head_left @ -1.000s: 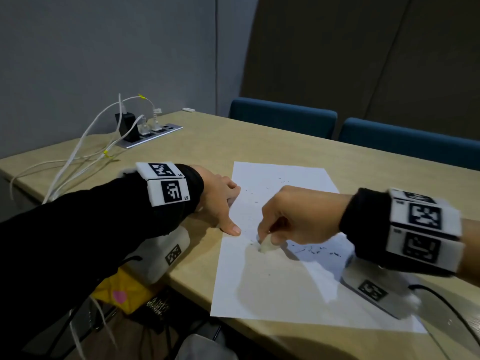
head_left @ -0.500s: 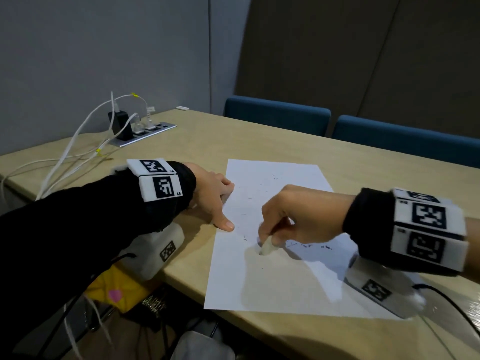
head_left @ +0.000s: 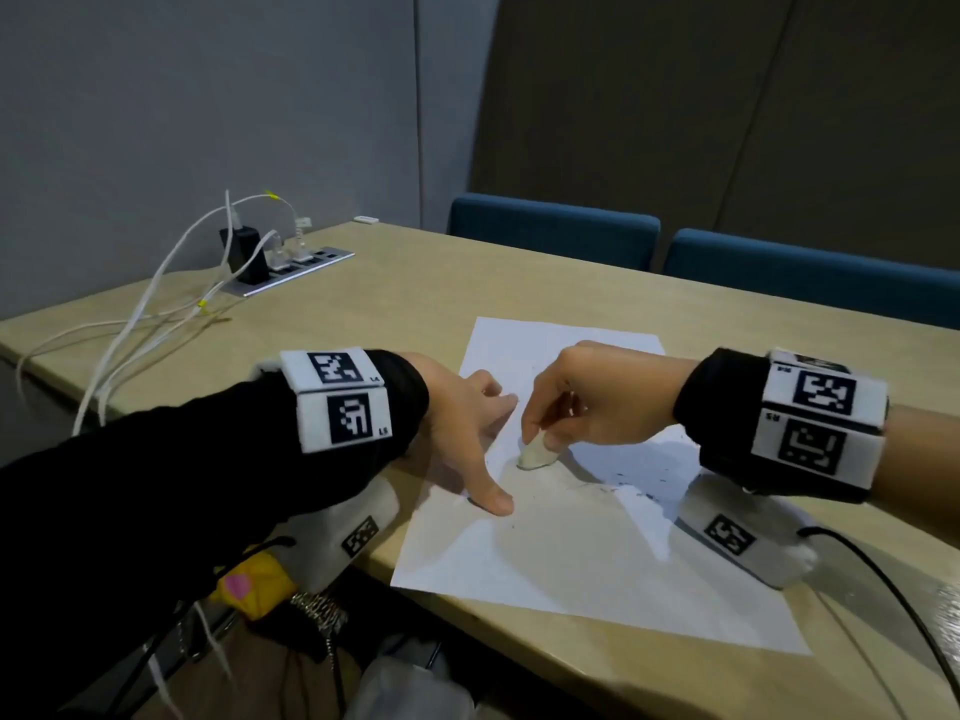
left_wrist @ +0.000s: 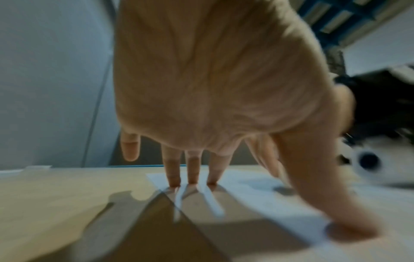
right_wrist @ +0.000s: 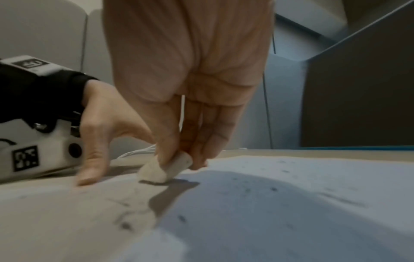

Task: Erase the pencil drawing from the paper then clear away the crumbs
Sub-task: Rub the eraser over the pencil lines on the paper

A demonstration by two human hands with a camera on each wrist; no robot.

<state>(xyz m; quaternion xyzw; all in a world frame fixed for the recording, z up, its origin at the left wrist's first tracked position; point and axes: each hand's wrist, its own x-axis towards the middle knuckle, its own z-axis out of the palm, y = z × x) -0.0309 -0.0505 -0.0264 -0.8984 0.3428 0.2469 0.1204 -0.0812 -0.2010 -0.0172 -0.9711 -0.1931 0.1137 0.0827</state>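
right hand (head_left: 587,402): pinching white eraser (head_left: 535,454), pressed on paper (head_left: 571,553) centre | left hand (head_left: 457,428): spread, fingertips (left_wrist: 192,179) pinning paper edge at 9 o'clock | crumbs (head_left: 644,480): at 3 o'clock of eraser

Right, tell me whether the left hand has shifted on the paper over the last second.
Yes. Against the paper, the left hand has moved inward from the left edge, thumb closer to the near edge.

I'm in an office meeting room: a long wooden table (head_left: 415,283) with a built-in power strip (head_left: 296,267) and charging cables (head_left: 156,283), blue chairs (head_left: 550,231) along it, and grey panelled walls (head_left: 208,96) behind.
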